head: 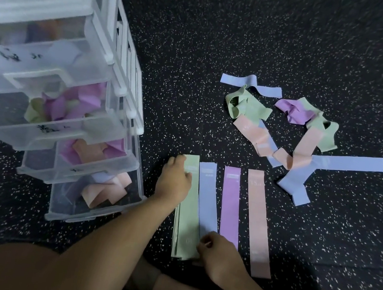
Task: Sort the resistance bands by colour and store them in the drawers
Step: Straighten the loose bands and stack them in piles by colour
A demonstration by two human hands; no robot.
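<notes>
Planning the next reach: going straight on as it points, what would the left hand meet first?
Beyond the flat pale-green band under the left hand lies bare speckled floor, then probably the crumpled peach band in the pile; depth is unclear.

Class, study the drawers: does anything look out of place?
Yes. The drawers mix colours: the bottom drawer holds peach with blue, the drawer above it purple with peach, the next drawer up purple with green. Odd for a colour sort.
</notes>
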